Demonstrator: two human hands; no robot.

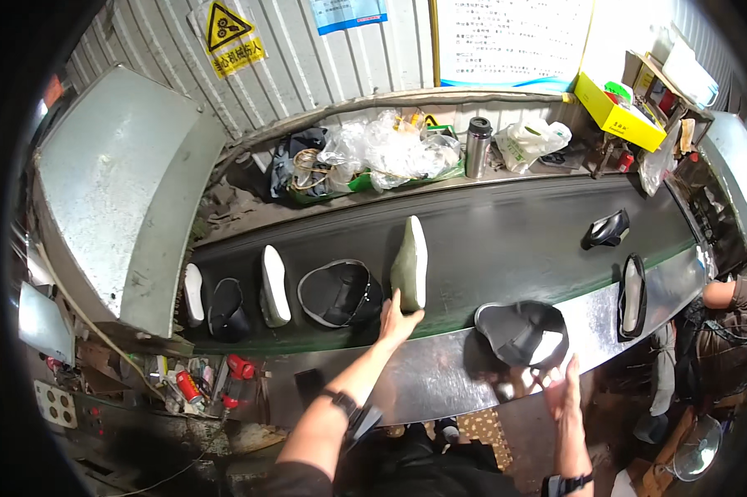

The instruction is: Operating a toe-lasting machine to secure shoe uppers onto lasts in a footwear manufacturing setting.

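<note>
An olive-green shoe sole with a white face (410, 269) stands on edge on the dark conveyor belt (506, 224). My left hand (399, 320) pinches its near end between thumb and fingers. A black shoe upper (518, 333) lies on the shiny metal ledge (423, 373) to the right. My right hand (565, 398) is just nearer than this upper, fingers apart and holding nothing; I cannot tell whether the fingertips touch it. Left of the held sole lie another black upper (338, 293), a pale sole (275, 286), a smaller black upper (227, 308) and another pale sole (193, 294).
A black shoe piece (608, 229) and a long black shoe piece with a pale inside (632, 296) lie at the right. Behind the belt are plastic bags (390, 149), a steel flask (478, 147) and a yellow box (619, 113). Another person's arm (719, 295) shows at the right edge.
</note>
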